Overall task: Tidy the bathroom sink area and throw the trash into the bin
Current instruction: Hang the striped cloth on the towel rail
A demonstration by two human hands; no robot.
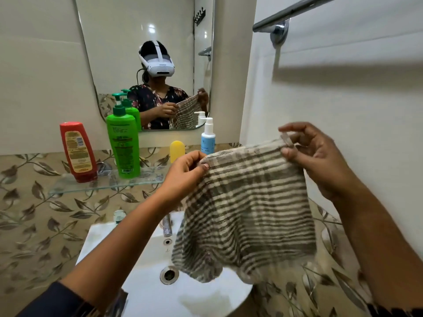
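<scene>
A grey and cream striped towel (pixel 247 213) hangs spread out over the white sink (pixel 142 291). My left hand (pixel 185 172) pinches its upper left corner. My right hand (pixel 315 154) pinches the upper right corner, near a small fabric loop. The towel's lower edge droops over the basin and hides the sink's right side. A chrome towel bar (pixel 295 12) is fixed on the wall above and to the right.
A glass shelf (pixel 103 184) carries a red bottle (pixel 77 152), a green pump bottle (pixel 123 143), a yellow bottle (pixel 177 151) and a white-blue spray bottle (pixel 207 138). The tap (pixel 167 227) stands behind the drain (pixel 169 274). A mirror (pixel 146 30) is above.
</scene>
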